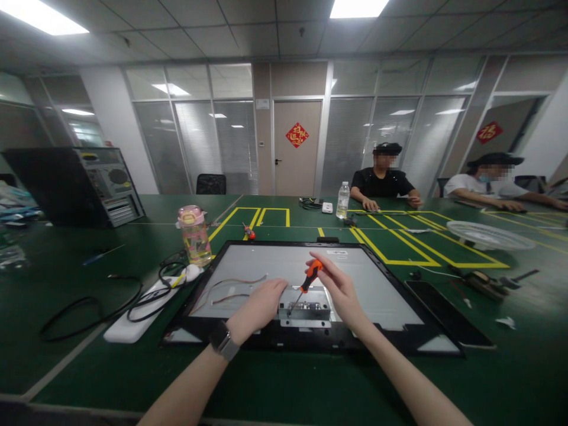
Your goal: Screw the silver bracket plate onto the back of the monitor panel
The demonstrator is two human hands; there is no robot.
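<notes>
Orange-and-black slim-shafted screwdriver (306, 283), pinched by the right hand (341, 289), tilts tip-down at the silver box-shaped metal bracket (310, 315); judged light, rigid, best held by its handle; left hand's (265, 300) grip undeterminable.

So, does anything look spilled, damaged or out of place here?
Nothing looks spilled or plainly damaged. Two untidy spots: a crumpled white scrap lies loose on the green table, right of the panel, like litter; and black cables sprawl in uneven loops at the left.
</notes>
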